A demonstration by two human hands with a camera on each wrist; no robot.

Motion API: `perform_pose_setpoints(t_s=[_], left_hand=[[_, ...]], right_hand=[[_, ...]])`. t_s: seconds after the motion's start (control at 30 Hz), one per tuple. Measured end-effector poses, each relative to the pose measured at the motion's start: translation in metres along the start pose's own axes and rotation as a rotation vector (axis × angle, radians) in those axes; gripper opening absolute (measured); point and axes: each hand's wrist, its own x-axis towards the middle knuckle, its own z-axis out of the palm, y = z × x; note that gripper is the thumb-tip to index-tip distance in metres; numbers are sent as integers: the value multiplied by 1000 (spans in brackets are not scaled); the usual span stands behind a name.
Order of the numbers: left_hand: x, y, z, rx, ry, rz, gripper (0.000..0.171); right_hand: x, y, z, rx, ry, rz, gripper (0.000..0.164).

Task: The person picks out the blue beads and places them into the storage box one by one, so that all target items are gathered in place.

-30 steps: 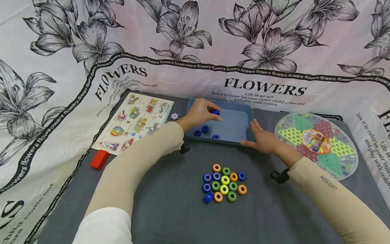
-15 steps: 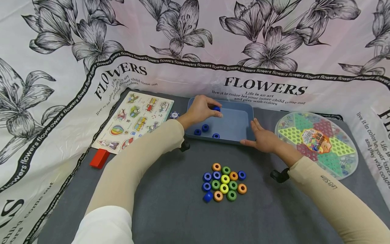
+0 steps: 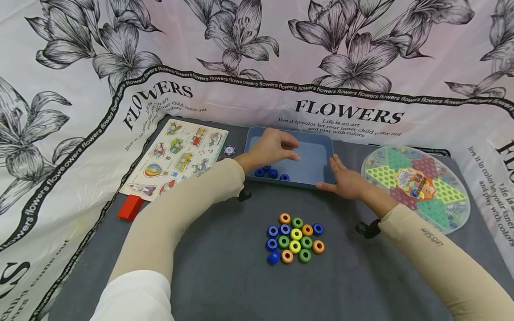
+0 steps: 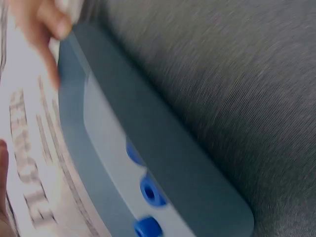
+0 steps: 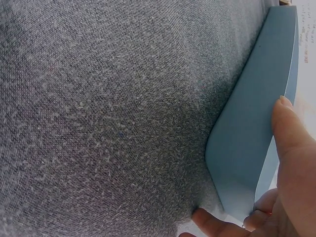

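Observation:
Over the blue-grey tray (image 3: 317, 156), my left hand (image 3: 273, 146) hangs with thumb and fingertips apart and nothing between them. Several blue beads (image 3: 284, 177) with holes lie at the tray's front left, partly hidden by the left hand and wrist. The left wrist view shows a blue bead (image 4: 152, 190) behind the front wall. My right hand (image 3: 348, 182) rests against the tray's front right corner, thumb along the front wall and fingers along the right side. In the right wrist view the thumb (image 5: 291, 131) presses the tray wall (image 5: 252, 103).
Loose orange, green, yellow and blue beads (image 3: 295, 246) lie grouped on the dark table (image 3: 225, 276). A picture puzzle board (image 3: 172, 156), a poker chip (image 3: 229, 150) and a red block (image 3: 130, 208) are at left. A round Chinese checkers set (image 3: 417, 187) lies at right.
My left hand has let go of a blue bead, which now lies with the others in the tray, and has shifted slightly right. The right hand keeps its place.

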Motion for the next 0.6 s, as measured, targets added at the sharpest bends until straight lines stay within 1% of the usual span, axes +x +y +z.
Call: perform_pose_setpoints(t_s=[0.07,0.13,0.17,0.2,0.23,0.27,0.3,0.33,0.43,0.5,0.6], left_hand=[[-6,8,9,98,-105,152,36],[-12,18,21,197,-227,308,30],[-16,24,28,241,-287,374,27],[-19,31,35,295,-342,426,25],[-23,36,43,352,-388,463,23],[-26,42,51,406,-434,475,22],[-29,48,59,442,-475,462,23],[-31,54,66,472,-515,436,25],[-35,65,87,525,-619,317,30],[-36,70,99,538,-674,255,32],[-38,72,115,597,-730,232,33]], right_hand=[[0,0,0,-4,4,-6,104],[-1,0,-1,-9,15,-19,102],[-1,0,-2,-10,22,-24,101],[-1,0,-2,-11,27,-31,100],[-1,0,-3,-11,28,-34,99],[-1,-1,-3,-8,31,-40,98],[-1,-1,-3,-3,32,-44,98],[0,-2,-3,-2,33,-44,98],[1,-2,-3,-2,26,-37,98],[0,-1,-3,-2,27,-29,99],[-1,0,-1,2,26,-15,99]])
